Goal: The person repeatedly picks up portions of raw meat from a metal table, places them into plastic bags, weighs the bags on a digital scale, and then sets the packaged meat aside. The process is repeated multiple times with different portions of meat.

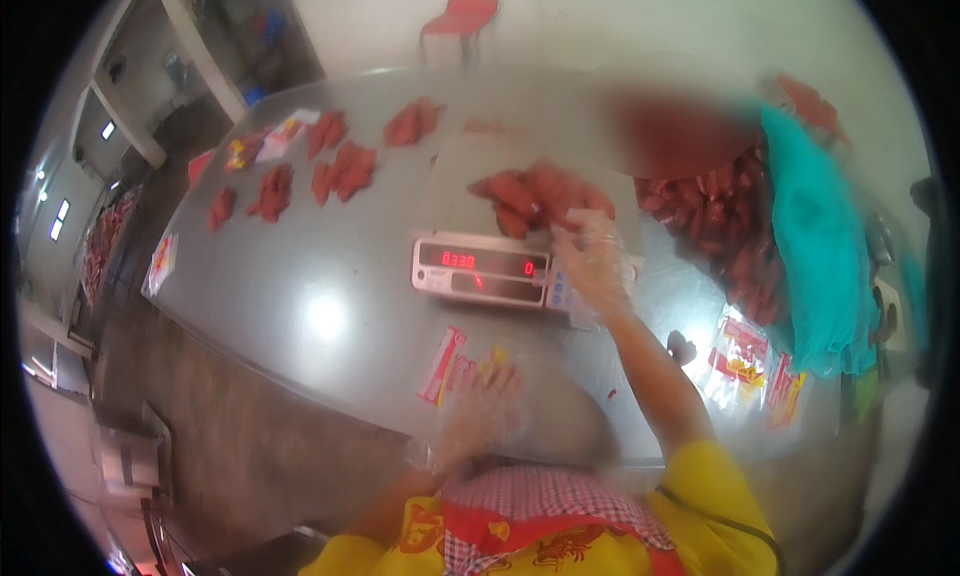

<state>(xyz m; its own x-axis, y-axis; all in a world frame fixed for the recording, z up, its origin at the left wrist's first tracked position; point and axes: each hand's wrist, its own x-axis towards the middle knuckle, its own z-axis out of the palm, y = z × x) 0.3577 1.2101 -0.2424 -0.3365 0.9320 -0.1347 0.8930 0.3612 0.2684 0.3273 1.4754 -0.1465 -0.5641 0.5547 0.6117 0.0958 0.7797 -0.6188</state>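
A digital scale [480,273] with lit red digits stands at the middle of the table, a pile of lumpy red food pieces [540,194] on its plate. My right hand [597,261], in a clear plastic glove, reaches over the scale's right side, its fingers closed on a piece at the pile's near edge. Nearer to me, my left hand [485,401] wears the same kind of glove. Its curled fingers grip a clear plastic packet [440,366] with red, white and yellow print; the hand is somewhat blurred.
Several small heaps of red pieces [345,171] lie at the far left beside printed packets [280,139]. A large red mound [715,211] and teal netting [815,236] occupy the right. More packets [740,351] rest near the right edge. A red stool [465,16] stands beyond the table.
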